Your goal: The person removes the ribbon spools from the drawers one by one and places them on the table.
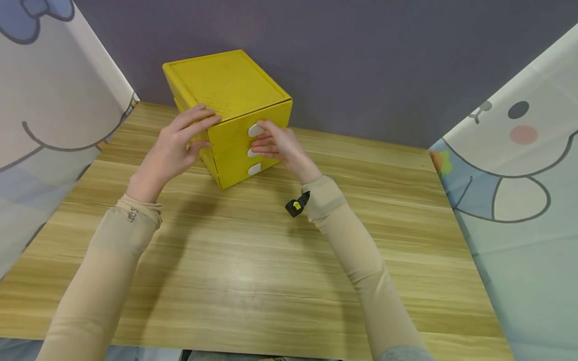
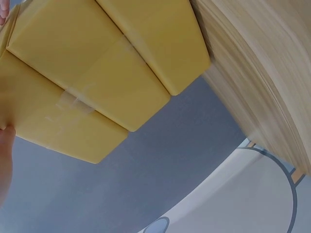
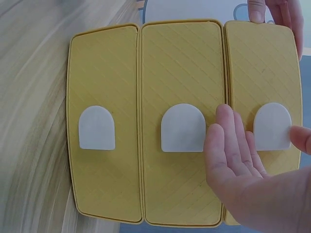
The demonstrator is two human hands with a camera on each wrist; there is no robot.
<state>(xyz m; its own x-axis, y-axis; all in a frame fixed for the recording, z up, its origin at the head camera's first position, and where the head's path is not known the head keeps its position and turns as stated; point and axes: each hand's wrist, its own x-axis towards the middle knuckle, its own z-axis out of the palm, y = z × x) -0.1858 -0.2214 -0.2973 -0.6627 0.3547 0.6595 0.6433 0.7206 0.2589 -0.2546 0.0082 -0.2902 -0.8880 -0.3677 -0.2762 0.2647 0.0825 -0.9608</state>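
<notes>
A yellow three-drawer cabinet (image 1: 228,85) is placed on the wooden desk (image 1: 235,281), at the rear edge and towards the rear left corner. The unit is set at an angle, with its drawer fronts turned towards the front edge of the desk and slightly to the right. Three white handles are fitted, one per drawer: the top handle (image 3: 273,127), the middle handle (image 3: 183,128) and the lower handle (image 3: 96,128).

The top handle is pinched between the thumb and index finger of the right hand (image 1: 282,145); the remaining fingers are extended below it, in front of the middle handle. The left hand (image 1: 176,143) is laid across the upper front left corner of the cabinet, its fingers loosely extended onto the top panel and its thumb placed lower down.

A clear patch (image 2: 75,102) is seen on the left side of the cabinet, across a drawer seam. Both forearms are covered by beige sleeves (image 1: 356,250). A black device (image 1: 295,205) is worn at the right wrist. The rear edge of the desk is backed by a grey panel (image 1: 361,75).
</notes>
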